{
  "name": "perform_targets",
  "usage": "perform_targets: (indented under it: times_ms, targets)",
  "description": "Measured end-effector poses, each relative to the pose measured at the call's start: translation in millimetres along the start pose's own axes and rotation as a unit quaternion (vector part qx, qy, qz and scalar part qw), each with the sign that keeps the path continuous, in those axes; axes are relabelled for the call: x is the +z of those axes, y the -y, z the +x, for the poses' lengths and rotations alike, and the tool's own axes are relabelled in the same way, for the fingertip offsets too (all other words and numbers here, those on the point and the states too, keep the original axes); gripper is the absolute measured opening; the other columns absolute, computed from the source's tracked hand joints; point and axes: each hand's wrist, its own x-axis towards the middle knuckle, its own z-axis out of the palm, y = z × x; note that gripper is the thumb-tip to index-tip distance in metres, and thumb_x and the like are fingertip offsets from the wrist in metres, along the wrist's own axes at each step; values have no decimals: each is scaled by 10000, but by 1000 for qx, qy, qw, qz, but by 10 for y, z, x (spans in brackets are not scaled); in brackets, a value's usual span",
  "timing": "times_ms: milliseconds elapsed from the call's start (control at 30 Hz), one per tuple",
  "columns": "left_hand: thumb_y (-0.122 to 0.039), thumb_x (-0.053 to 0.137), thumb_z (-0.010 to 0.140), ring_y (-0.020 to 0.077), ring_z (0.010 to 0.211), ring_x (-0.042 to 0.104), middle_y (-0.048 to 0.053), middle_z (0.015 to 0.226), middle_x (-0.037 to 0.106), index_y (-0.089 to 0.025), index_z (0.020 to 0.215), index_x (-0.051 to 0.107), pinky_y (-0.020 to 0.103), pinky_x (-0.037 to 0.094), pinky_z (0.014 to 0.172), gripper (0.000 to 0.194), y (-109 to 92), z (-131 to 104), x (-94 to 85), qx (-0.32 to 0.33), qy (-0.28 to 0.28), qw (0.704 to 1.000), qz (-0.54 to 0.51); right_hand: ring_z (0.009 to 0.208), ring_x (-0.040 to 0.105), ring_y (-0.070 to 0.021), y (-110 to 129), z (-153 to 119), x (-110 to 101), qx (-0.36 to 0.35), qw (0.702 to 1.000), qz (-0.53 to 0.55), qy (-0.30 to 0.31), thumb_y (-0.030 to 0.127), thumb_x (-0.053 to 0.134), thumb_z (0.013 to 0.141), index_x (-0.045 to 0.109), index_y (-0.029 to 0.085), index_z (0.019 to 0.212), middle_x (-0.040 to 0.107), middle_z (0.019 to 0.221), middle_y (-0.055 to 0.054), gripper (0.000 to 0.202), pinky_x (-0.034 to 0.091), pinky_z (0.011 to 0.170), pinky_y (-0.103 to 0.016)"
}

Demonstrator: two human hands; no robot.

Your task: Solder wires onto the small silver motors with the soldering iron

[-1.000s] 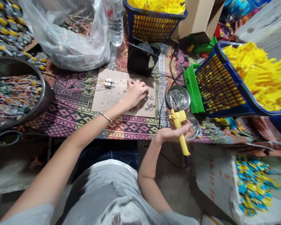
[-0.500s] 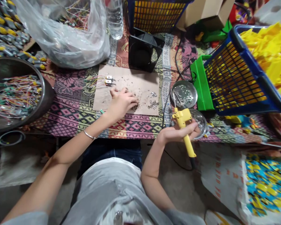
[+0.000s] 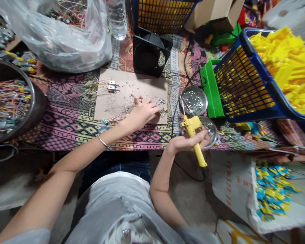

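Observation:
My left hand (image 3: 144, 113) is over the right part of a cardboard sheet (image 3: 132, 79), palm down with fingers apart. Its fingertips reach a pile of tiny metal parts (image 3: 163, 113); a second small pile (image 3: 161, 101) is just above. By its wrist lies a small green circuit board (image 3: 105, 121) with wires running toward the hand. Two small motors (image 3: 112, 85) with wires rest at the sheet's upper left. My right hand (image 3: 202, 136) grips a yellow soldering gun (image 3: 192, 126), its thin tip angled up over a round metal dish (image 3: 204, 101) of small shiny bits.
A black fan (image 3: 151, 56) stands behind the cardboard. Left are a metal bowl (image 3: 37, 108) of wired parts and a plastic bag (image 3: 88, 56). To the right are a second dish (image 3: 214, 130), a green tray (image 3: 212, 89) and a blue basket (image 3: 244, 88) of yellow pieces. Cables cross the cloth.
My left hand has moved right across the cardboard to the metal parts, uncovering more of the board's wires. My right hand keeps hold of the soldering gun. The whole view has shifted slightly.

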Motion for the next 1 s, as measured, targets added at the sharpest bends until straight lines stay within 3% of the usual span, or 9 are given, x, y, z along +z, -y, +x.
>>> perform_targets:
  times_ms: [367,533,633,833,1000]
  targets:
    - [-212,805,974,301,1170,668,46,1159,790,-244,1059,744,604,316,1099,109,27,-39,-29,-72,-27,988,-137,928,665,-209,-32,7,-14,-8,1000,-9,18,532,446,971,491,287,906,554,916,-33,258,621,960,-480]
    - [-135,775,967,218,980,724,49,1038,788,-186,993,734,408,499,955,71,89,-31,12,-36,-60,977,-203,904,655,-206,-41,2,-13,5,1000,9,8,521,476,962,508,281,907,562,918,-35,248,623,927,-474]
    - [-126,711,991,187,935,717,46,1005,771,-181,986,716,327,545,884,55,104,-60,14,-16,-68,970,-232,908,649,-209,-63,2,-17,-4,1000,-10,14,554,439,979,511,282,942,548,935,-38,284,628,902,-476]
    - [-62,673,948,173,899,674,43,971,711,-186,969,623,305,554,861,136,73,-75,92,-52,-78,967,-237,884,637,-206,-99,13,-19,0,1000,-16,13,587,439,978,515,282,961,522,927,-32,315,635,836,-456]
    - [-53,666,962,202,960,670,66,996,694,-154,992,675,335,557,917,106,68,-28,179,-21,-55,975,-216,851,624,-190,-91,24,-4,12,1000,24,0,549,486,964,500,284,913,526,912,-21,271,626,824,-435]
